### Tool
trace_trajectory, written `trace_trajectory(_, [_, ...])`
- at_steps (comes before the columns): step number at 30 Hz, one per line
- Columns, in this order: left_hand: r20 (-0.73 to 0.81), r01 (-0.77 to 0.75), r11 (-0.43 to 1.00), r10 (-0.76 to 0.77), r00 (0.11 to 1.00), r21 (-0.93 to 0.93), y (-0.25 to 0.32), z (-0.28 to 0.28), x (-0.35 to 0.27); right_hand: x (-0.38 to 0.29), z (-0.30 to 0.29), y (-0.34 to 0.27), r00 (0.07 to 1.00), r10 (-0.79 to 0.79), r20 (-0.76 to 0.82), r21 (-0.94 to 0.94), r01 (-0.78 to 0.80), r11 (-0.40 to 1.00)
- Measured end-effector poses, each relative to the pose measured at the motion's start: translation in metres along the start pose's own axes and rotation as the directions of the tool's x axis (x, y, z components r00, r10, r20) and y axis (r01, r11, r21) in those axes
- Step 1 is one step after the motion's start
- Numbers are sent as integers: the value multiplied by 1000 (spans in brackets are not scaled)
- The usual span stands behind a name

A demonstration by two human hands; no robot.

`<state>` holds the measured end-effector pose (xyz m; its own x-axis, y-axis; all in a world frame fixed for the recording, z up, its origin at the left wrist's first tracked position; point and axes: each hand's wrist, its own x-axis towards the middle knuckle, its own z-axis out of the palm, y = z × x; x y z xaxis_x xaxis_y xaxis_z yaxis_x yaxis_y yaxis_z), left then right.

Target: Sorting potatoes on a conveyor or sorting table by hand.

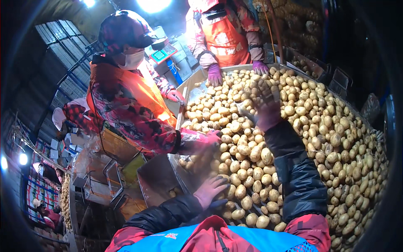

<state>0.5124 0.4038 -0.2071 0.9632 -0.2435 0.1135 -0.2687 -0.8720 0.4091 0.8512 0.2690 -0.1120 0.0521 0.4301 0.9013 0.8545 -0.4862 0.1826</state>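
Observation:
A broad heap of potatoes (315, 126) covers the sorting table (180, 171) before me. My right hand (264, 108), in a pink glove with dark fingers, reaches over the heap toward its far side. It is blurred, its fingers apart and its thumb out to the left, with potatoes beneath it. My left hand (211, 190), gloved the same way, is low over the table's near left part. Its fingers point right beside loose potatoes (241, 190), and a gap shows between thumb and fingers. Neither hand shows a potato in its grip; both palms are hidden.
At the left, a masked co-worker (132, 104) has one gloved hand (204, 140) over the potatoes. Across the table another person (225, 41) rests purple-gloved hands on its far edge. A box (160, 179) stands against the left side. A digital scale (163, 54) stands behind.

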Motion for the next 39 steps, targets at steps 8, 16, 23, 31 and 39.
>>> trace_trajectory(8, [-7, 28, 999, -28, 1000, -16, -3, 1, -4, -7, -10, 18, 998, -37, 40, -53, 40, 998])
trace_trajectory(16, [1, 16, 999, -16, 1000, -33, -4, 5, -3, -86, 6, 15, 983, 44, 179, -107, -25, 994])
trace_trajectory(23, [-19, 14, 1000, -14, 1000, -24, -7, 10, -10, -99, -20, 18, 313, 636, 705, -492, -430, 757])
trace_trajectory(31, [14, 2, 999, -1, 1000, -44, -8, 9, -5, -120, 16, 8, 739, 520, 429, -279, -439, 854])
trace_trajectory(39, [-28, 13, 1000, -14, 999, -22, -5, 9, -2, -11, 18, -13, 872, 409, 269, 1, -425, 905])
